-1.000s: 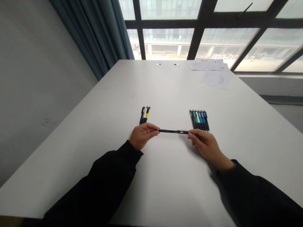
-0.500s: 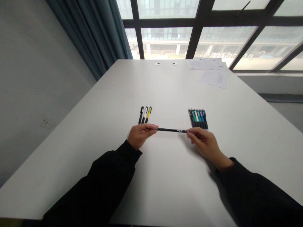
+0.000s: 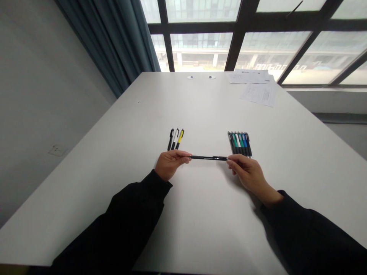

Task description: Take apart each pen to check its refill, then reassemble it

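Observation:
A black pen point(image 3: 208, 157) lies level between my two hands, above the white table. My left hand point(image 3: 170, 163) pinches its left end between thumb and fingers. The other end, where the clip is, sits in the fingertips of my right hand point(image 3: 246, 172). Just beyond my left hand are three pens in a loose row: a black pen point(image 3: 171, 138), a white one point(image 3: 175, 138) and a yellow one point(image 3: 180, 138). Behind my right hand several pens point(image 3: 240, 143) in black, green, white and blue lie side by side, their lower ends partly covered by the hand.
The white table point(image 3: 120, 160) reaches to the window. Printed papers point(image 3: 258, 93) lie at its far right corner, and two small oval fittings point(image 3: 190, 77) are set near the far edge. A blue curtain point(image 3: 123, 46) hangs at the left, beside a grey wall with a socket point(image 3: 57, 150).
The pen has turned about its long axis, so its clip now shows along the upper side. Both hands stay in nearly the same place.

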Motion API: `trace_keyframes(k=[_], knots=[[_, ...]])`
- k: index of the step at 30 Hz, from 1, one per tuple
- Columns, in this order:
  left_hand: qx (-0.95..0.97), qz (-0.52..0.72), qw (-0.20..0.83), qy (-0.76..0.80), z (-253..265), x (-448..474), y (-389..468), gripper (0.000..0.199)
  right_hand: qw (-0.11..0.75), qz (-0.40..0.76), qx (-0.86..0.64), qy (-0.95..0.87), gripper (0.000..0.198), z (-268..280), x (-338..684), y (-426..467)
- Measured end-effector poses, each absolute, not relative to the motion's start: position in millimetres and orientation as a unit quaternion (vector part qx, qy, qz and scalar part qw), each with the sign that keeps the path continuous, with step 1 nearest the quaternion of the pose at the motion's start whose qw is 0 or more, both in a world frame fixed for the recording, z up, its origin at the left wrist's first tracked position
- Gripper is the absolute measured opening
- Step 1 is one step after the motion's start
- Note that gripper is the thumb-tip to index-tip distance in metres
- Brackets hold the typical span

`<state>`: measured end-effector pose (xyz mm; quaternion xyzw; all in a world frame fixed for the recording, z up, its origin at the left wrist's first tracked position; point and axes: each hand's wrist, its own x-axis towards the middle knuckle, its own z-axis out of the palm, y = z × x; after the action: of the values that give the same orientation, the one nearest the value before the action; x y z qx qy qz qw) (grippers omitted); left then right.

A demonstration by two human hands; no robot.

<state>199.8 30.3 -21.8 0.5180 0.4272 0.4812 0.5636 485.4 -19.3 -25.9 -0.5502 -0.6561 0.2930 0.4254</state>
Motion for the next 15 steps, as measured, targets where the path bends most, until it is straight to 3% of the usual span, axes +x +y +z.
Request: trace_keyframes(k=[15], knots=[[0.58, 0.427, 0.518, 0.461, -21.9, 198.9, 28.3, 0.022, 0.354, 0.319, -0.539, -0.694, 0.03, -19.8, 486.7, -19.0]])
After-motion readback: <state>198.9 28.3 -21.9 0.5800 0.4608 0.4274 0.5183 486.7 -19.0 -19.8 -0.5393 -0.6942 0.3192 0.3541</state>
